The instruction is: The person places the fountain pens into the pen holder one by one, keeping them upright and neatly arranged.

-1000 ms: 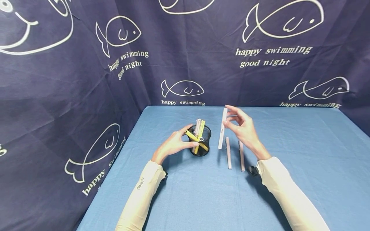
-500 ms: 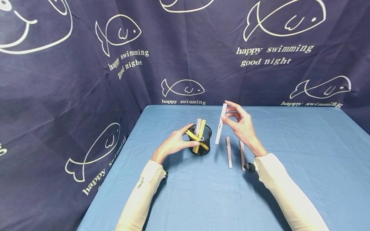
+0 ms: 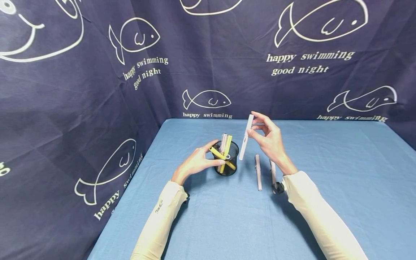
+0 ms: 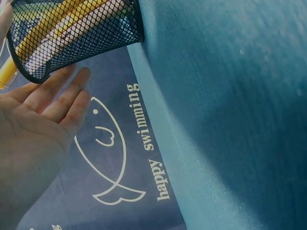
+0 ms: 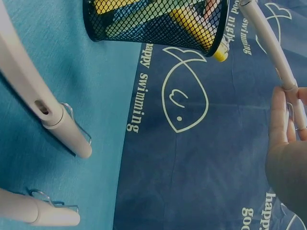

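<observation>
Left hand (image 3: 195, 160) is on the black mesh cup (image 3: 234, 161), and the grip there is clamped: thumb across the near side of the rim, fingers round the far side. On my left wrist feed I've got the palm facing the camera, with a couple of fingers sitting along the outside of the mesh. The cup is standing upright on the blue desk (image 3: 221, 224), with a yellow marker (image 3: 217, 153) leaning out over the rim towards the hand, plus a taller yellow-green pen (image 3: 227, 143) and a whitish pen (image 3: 223, 142) sticking up at the back. It's a bit of a jumble in there, so I won't swear to a full count.

Right hand (image 3: 270, 139) has its grip pinched on a pale pen (image 3: 244, 142), thumb on one side and fingers on the other, up near the top end. I've got that pen in the air and tilted, lower end pointing down towards the cup, close to the rim on its right but not touching.

Two more pinkish pens lie on the desk below that hand, roughly side by side: the nearer one to the cup (image 3: 258, 172) is in full view, the outer one (image 3: 273, 169) is partly hidden by the black wrist gadget (image 3: 277, 187). My right wrist cam shows a dark oval opening (image 5: 42, 107) in one barrel. Behind it all hangs a navy fish-print curtain (image 3: 253, 83).
</observation>
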`<action>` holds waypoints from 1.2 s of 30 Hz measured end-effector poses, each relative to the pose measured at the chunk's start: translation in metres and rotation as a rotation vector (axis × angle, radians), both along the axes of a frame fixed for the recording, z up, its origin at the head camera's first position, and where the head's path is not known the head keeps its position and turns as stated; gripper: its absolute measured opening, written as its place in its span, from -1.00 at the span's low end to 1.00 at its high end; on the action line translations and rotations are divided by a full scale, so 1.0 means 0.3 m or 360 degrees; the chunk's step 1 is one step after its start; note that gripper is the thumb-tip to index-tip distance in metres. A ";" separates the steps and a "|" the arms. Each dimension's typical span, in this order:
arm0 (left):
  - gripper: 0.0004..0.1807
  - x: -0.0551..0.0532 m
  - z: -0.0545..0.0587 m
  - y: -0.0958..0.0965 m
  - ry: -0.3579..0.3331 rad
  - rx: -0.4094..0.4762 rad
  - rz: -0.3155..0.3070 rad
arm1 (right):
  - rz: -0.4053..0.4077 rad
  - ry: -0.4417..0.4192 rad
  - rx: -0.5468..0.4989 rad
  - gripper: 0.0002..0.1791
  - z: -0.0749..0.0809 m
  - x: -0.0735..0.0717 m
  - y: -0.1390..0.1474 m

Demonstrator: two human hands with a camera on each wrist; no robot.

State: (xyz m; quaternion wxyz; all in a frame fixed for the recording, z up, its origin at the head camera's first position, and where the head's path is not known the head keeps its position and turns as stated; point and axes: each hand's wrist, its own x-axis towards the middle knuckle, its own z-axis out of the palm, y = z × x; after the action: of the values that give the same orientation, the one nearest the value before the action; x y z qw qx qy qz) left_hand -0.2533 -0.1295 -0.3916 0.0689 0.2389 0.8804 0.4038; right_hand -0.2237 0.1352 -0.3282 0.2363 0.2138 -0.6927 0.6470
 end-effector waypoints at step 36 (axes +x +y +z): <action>-0.01 0.006 0.003 0.004 0.0020 -0.0003 0.0012 | -0.0049 0.0051 -0.0174 -0.38 -0.078 -0.101 -0.027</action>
State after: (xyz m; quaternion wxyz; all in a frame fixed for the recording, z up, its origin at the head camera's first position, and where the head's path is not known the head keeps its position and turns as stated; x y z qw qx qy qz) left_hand -0.2514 -0.1282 -0.3906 0.0619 0.2381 0.8821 0.4018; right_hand -0.2540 0.1270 -0.3516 0.2686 0.2001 -0.6557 0.6767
